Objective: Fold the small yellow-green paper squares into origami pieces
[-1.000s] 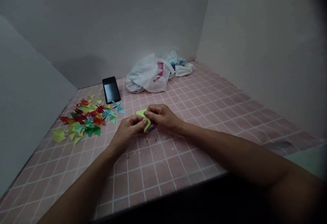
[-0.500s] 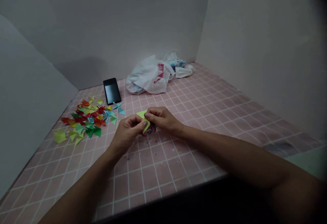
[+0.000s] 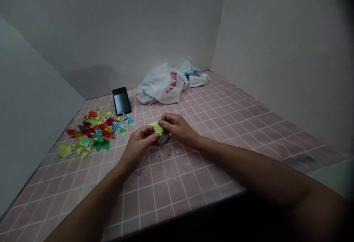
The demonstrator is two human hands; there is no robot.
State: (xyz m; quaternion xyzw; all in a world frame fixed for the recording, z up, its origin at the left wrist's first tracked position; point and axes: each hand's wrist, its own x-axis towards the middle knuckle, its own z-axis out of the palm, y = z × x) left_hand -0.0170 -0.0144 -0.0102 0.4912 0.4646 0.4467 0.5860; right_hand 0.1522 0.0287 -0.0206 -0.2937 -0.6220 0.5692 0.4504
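Observation:
A small yellow-green sheet of folded paper (image 3: 158,128) is held up between my two hands over the table. My left hand (image 3: 142,137) pinches its lower left side between thumb and fingers. On the upper right edge, my right hand (image 3: 177,127) grips it the same way. Creases show on the paper's face. Under the hands, partly hidden, lie something green (image 3: 162,137) and a thin blue item (image 3: 166,140) that I cannot make out. To the left spreads a pile of folded paper pieces (image 3: 96,124) in red, orange, yellow, green and light blue.
A black phone (image 3: 121,101) leans at the back, behind the pile. Crumpled white plastic bags (image 3: 160,83) rest near the back wall, with a blue-and-white packet (image 3: 188,69) beside them. The pink tiled tabletop (image 3: 221,116) meets walls at the left, back and right.
The paper has turned and its creased face now shows between my fingers. My right hand has risen slightly, and more of the blue item is visible below.

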